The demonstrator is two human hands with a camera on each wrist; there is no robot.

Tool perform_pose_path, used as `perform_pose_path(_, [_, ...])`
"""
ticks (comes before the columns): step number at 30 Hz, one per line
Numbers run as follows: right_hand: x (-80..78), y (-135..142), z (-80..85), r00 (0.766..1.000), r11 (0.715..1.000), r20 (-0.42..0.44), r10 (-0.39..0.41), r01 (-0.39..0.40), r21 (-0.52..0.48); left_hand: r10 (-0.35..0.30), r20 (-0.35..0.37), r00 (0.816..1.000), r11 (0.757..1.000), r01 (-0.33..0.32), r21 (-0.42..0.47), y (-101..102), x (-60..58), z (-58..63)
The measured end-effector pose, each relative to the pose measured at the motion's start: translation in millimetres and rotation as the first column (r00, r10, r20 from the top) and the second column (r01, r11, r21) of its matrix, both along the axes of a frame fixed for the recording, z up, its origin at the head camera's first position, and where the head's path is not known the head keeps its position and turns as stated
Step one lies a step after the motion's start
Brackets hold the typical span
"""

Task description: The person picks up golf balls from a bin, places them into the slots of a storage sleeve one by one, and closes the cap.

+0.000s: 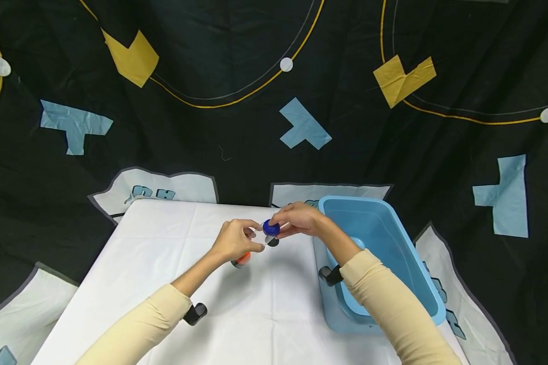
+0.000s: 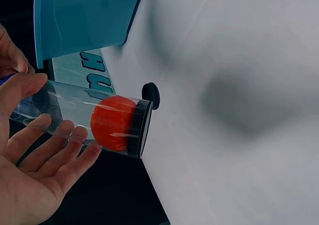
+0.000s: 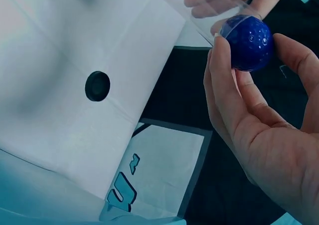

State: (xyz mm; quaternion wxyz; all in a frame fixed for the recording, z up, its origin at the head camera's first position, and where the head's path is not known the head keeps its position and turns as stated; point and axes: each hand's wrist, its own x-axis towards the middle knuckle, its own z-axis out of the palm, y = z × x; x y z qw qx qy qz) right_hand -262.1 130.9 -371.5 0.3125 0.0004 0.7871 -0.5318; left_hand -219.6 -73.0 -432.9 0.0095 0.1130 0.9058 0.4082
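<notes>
My left hand (image 1: 235, 239) grips a clear plastic tube (image 2: 72, 95) near its upper end, thumb on one side and fingers on the other. An orange ball (image 2: 113, 123) sits at the bottom of the tube, against its black end cap (image 2: 140, 129). At the tube's open top, my right hand (image 1: 299, 218) holds a blue ball (image 3: 249, 43) between thumb and fingers. The ball appears partly inside the mouth, though the fingers hide some of the edge. A loose black cap (image 3: 97, 86) lies on the table below the hands.
A light blue plastic bin (image 1: 392, 253) stands on the table's right side, beneath the right forearm. White cloth covers the table (image 1: 164, 253). Behind it hangs a black backdrop (image 1: 237, 147) with yellow and blue shapes.
</notes>
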Motion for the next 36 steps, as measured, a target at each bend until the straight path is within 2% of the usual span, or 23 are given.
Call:
perform_pose_path(7, [2.8, 0, -0.2, 1.000, 1.000, 0.011, 0.015, -0.016, 0.023, -0.011, -0.013, 1.000, 1.000, 0.011, -0.017, 2, 0.8, 0.3])
perform_pose_path(15, [0.4, 4, -5.1, 0.999, 1.000, 0.052, 0.014, -0.014, 0.004, -0.017, -0.009, 1.000, 1.000, 0.017, -0.018, 2, 1.9, 0.6])
perform_pose_path(19, [-1.2, 11, -6.5, 0.999, 1.000, 0.044, 0.026, -0.025, -0.017, -0.024, -0.007, 1.000, 1.000, 0.024, -0.008, 0, 0.7, 3.8])
perform_pose_path(23, [-3.8, 26, -2.7, 1.000, 1.000, 0.018, 0.015, -0.015, -0.020, -0.020, -0.010, 1.000, 1.000, 0.020, 0.000, -5, -0.1, 3.9])
perform_pose_path(26, [-6.9, 40, 1.2, 1.000, 1.000, 0.013, -0.026, 0.026, -0.006, -0.010, -0.004, 1.000, 1.000, 0.010, 0.010, -10, 0.6, 2.5])
perform_pose_path(30, [-9.6, 64, 5.8, 0.998, 0.998, 0.012, -0.069, 0.069, 0.003, -0.005, 0.002, 1.000, 1.000, 0.005, 0.018, -13, 0.9, 1.0])
perform_pose_path(36, [-11.5, 104, 5.9, 0.993, 0.993, -0.048, -0.107, 0.109, 0.043, 0.000, -0.007, 1.000, 1.000, 0.000, 0.015, -16, -1.2, -0.6])
